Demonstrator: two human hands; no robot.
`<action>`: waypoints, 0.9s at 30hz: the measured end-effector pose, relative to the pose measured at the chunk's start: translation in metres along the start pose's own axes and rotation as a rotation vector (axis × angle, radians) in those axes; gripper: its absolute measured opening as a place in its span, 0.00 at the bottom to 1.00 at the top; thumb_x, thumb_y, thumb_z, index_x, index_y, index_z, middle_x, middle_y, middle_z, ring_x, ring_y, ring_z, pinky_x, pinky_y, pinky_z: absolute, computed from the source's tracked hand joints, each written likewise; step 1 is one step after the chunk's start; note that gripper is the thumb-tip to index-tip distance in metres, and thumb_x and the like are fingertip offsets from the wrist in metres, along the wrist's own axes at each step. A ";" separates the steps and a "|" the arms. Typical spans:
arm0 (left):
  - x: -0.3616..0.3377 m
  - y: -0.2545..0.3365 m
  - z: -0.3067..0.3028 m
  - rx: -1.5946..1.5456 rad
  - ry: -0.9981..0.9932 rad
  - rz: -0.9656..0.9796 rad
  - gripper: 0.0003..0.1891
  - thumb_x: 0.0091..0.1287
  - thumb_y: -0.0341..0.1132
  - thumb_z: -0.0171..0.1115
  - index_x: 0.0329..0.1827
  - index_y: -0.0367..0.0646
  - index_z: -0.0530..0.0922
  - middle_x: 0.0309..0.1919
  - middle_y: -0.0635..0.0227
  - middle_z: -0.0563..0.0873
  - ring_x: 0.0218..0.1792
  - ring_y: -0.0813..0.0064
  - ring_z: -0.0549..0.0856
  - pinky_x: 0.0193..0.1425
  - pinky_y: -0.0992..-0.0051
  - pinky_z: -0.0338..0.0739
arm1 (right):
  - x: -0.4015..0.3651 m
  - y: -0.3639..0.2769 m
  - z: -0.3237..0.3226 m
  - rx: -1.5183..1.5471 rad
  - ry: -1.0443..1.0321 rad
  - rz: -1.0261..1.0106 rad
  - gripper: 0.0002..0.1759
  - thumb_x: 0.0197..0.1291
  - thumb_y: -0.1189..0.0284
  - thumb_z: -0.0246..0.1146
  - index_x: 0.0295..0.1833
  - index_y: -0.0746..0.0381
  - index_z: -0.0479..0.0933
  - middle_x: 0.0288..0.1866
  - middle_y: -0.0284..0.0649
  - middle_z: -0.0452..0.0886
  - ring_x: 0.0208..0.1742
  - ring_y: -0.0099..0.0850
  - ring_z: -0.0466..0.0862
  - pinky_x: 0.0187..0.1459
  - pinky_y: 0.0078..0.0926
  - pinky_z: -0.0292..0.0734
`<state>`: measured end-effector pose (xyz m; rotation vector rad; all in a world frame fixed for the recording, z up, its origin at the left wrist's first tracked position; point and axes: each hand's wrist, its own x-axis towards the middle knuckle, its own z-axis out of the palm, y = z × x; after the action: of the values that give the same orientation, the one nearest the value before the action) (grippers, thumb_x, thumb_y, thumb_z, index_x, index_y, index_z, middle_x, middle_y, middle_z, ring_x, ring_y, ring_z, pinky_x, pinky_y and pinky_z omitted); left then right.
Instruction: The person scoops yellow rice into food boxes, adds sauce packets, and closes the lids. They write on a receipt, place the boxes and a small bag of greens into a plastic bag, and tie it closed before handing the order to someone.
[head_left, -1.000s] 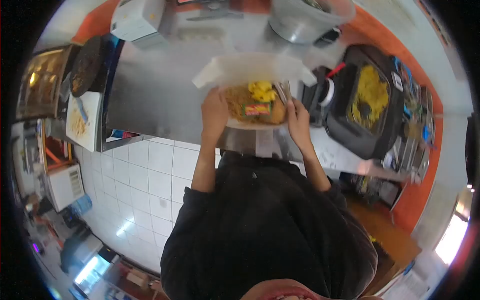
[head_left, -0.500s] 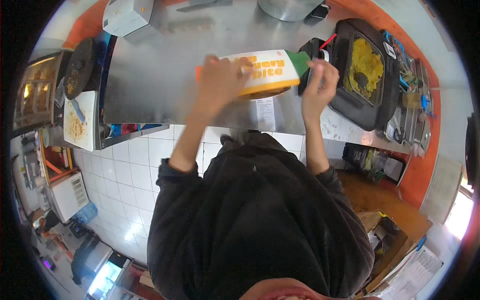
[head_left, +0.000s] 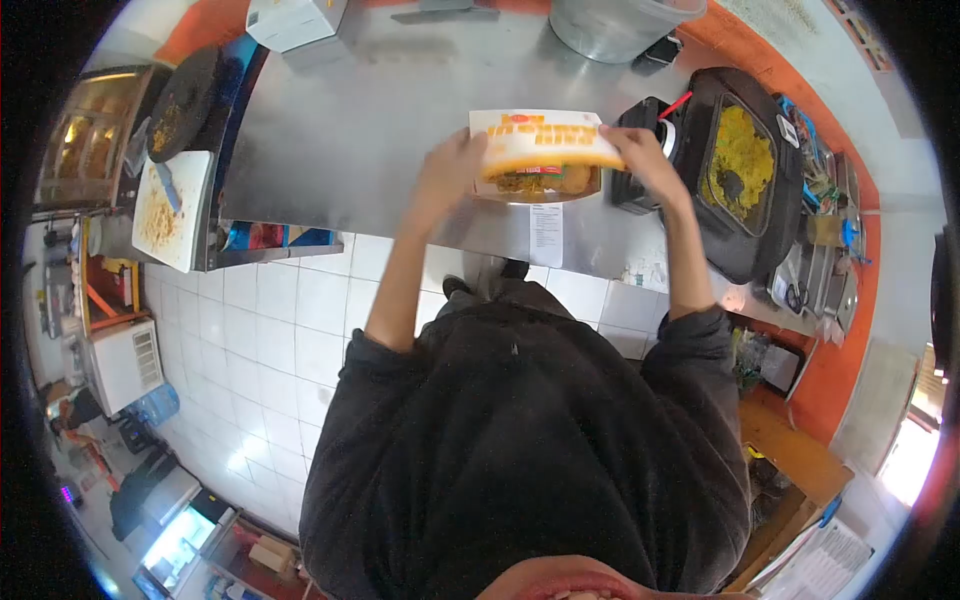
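Board (head_left: 190, 238) left; tray (head_left: 765, 203) right; food box (head_left: 545, 140) between (receipt (head_left: 546, 235) before it, on counter (head_left: 370, 140)).

Commercial kitchen, steel counter (head_left: 390, 130), food warmer (head_left: 740, 170)

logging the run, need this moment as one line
left hand: at box, left end; right hand: on lid, right corner; lid: partly over, printed side up; food: visible; paper slip: on counter

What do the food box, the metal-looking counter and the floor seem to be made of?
Food box: probably paperboard, smooth and printed; its thin, bent panels suggest it.
Counter: likely stainless steel, grey with a dull sheen and soft reflections.
Floor: glossy white tiles, perhaps glazed ceramic, given the grid of joints and bright glare.
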<state>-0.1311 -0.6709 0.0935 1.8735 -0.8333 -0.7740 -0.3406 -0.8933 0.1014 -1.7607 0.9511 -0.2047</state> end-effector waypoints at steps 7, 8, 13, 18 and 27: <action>0.019 0.003 -0.018 -0.131 -0.245 -0.143 0.29 0.73 0.52 0.49 0.61 0.30 0.73 0.50 0.50 0.81 0.53 0.66 0.81 0.60 0.70 0.74 | 0.011 -0.016 -0.013 0.290 -0.206 0.165 0.24 0.69 0.59 0.55 0.47 0.74 0.78 0.41 0.44 0.82 0.37 0.29 0.83 0.42 0.29 0.81; 0.023 -0.012 -0.008 -0.091 -0.231 -0.107 0.28 0.74 0.49 0.47 0.63 0.30 0.70 0.52 0.45 0.79 0.55 0.62 0.80 0.62 0.68 0.73 | 0.013 -0.002 -0.009 0.070 -0.189 0.080 0.24 0.69 0.60 0.53 0.49 0.74 0.78 0.41 0.45 0.82 0.41 0.33 0.83 0.45 0.33 0.79; -0.018 -0.004 0.044 0.290 0.181 -0.079 0.26 0.71 0.37 0.46 0.71 0.37 0.60 0.63 0.42 0.69 0.65 0.49 0.67 0.68 0.56 0.62 | -0.021 0.032 0.052 -0.443 0.167 -0.163 0.23 0.71 0.65 0.46 0.63 0.69 0.70 0.55 0.64 0.74 0.65 0.51 0.66 0.63 0.47 0.61; 0.020 -0.003 0.018 1.027 -0.011 0.877 0.36 0.67 0.53 0.53 0.76 0.49 0.56 0.67 0.42 0.63 0.68 0.45 0.63 0.74 0.47 0.51 | -0.017 0.009 0.022 -0.774 -0.014 -0.759 0.39 0.67 0.57 0.53 0.76 0.63 0.51 0.77 0.54 0.49 0.77 0.49 0.51 0.76 0.47 0.44; 0.030 0.008 0.005 1.076 -0.213 0.930 0.48 0.56 0.64 0.61 0.77 0.52 0.54 0.68 0.39 0.61 0.64 0.41 0.67 0.73 0.49 0.56 | -0.002 0.030 0.026 -1.064 -0.133 -1.057 0.44 0.58 0.57 0.61 0.75 0.65 0.52 0.79 0.47 0.48 0.79 0.50 0.47 0.74 0.57 0.46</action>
<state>-0.1199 -0.7004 0.0939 1.8730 -2.3393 0.1531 -0.3421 -0.8765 0.0657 -3.0941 -0.1679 -0.2552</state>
